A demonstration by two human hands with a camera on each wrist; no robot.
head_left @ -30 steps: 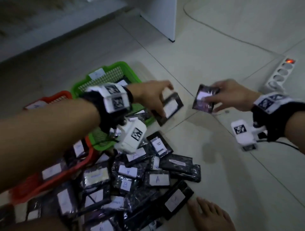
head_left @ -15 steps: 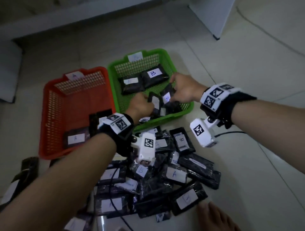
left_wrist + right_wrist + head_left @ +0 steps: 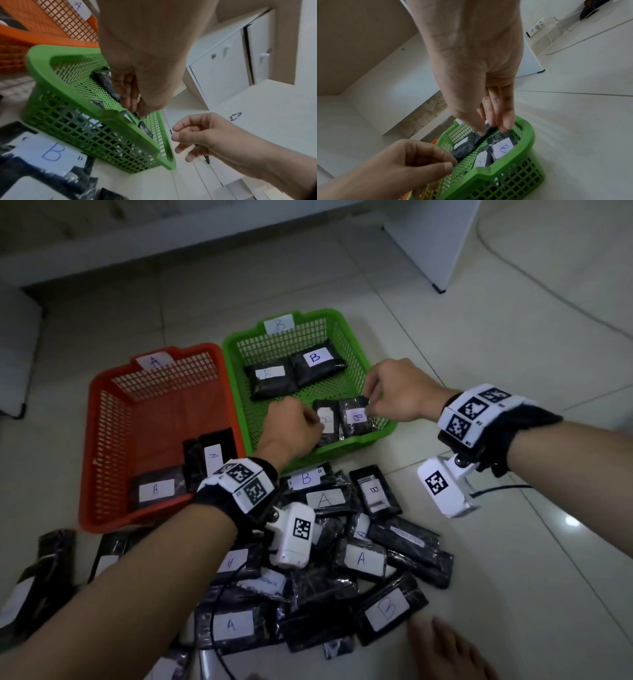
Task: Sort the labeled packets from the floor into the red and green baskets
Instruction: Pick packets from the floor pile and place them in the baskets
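Observation:
A red basket [image 3: 102, 412] tagged A and a green basket [image 3: 356, 344] tagged B stand side by side on the floor. Both hands reach into the green basket's near right corner. My left hand [image 3: 313, 421] [image 3: 137, 113] pinches the edge of a black packet [image 3: 327, 424] that lies on the mesh. My right hand [image 3: 371, 402] [image 3: 489, 129] pinches the top edge of the B packet [image 3: 358, 419] [image 3: 503, 147] beside it. Two more packets [image 3: 315, 364] lie at the back of the green basket. A packets [image 3: 156, 489] lie in the red one. Several labelled packets [image 3: 361, 558] are piled in front.
A white cabinet [image 3: 435, 241] stands at the back right. A bare foot [image 3: 452, 652] rests beside the pile's near right edge. More packets [image 3: 41, 573] lie at the left, below the red basket. A black cable [image 3: 496, 491] trails from the right wrist.
Both hands carried their packets from the right to above the green basket, then lowered them into its near right corner. The head view has swung to take in both baskets.

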